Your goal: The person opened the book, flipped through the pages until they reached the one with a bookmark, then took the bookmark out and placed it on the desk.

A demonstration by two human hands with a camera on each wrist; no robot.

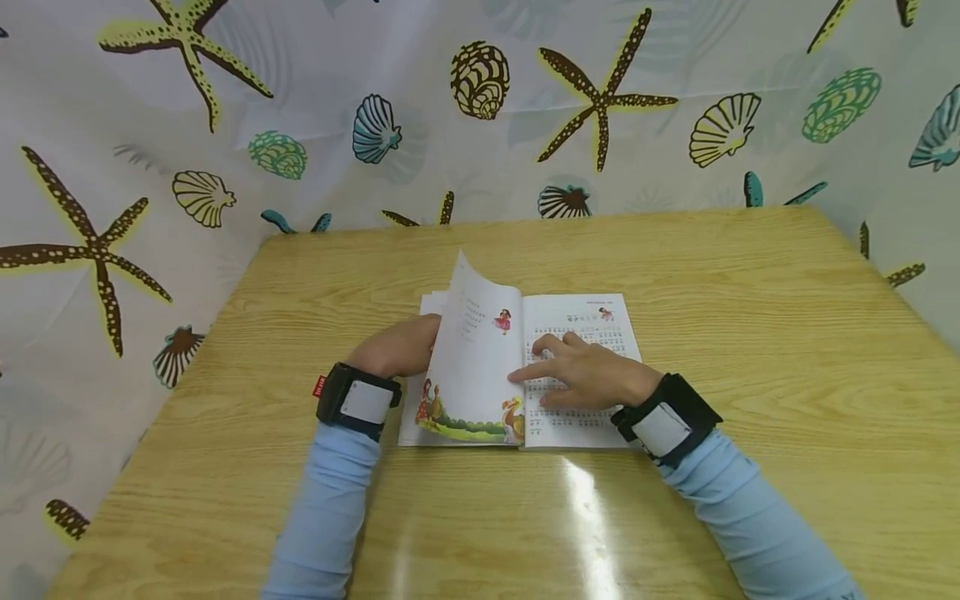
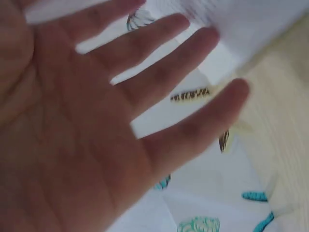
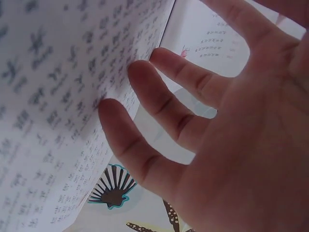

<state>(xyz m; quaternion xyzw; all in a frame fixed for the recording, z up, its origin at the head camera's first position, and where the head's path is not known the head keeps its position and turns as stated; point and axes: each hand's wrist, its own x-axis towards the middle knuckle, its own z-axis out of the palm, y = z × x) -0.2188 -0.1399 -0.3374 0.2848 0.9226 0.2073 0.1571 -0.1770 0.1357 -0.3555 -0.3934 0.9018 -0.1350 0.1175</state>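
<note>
An open book (image 1: 577, 432) with printed text and small coloured pictures lies on the table. Its left-side leaf (image 1: 476, 375) stands partly lifted, the top corner curling up, with a girl and a green garden border on it. My left hand (image 1: 397, 346) reaches behind that leaf, which hides its fingertips in the head view. In the left wrist view the fingers (image 2: 193, 130) are straight and spread, close to white paper. Over the right-hand page is my right hand (image 1: 581, 375), fingers spread, fingertips (image 3: 113, 111) on the text and index finger pointing toward the spine.
The wood-grain table (image 1: 750, 292) extends on every side of the book. Behind it hangs a white cloth (image 1: 420, 50) printed with starfish and shells, which also covers the left and right sides. Each wrist wears a black band (image 1: 667, 421) over a light blue sleeve.
</note>
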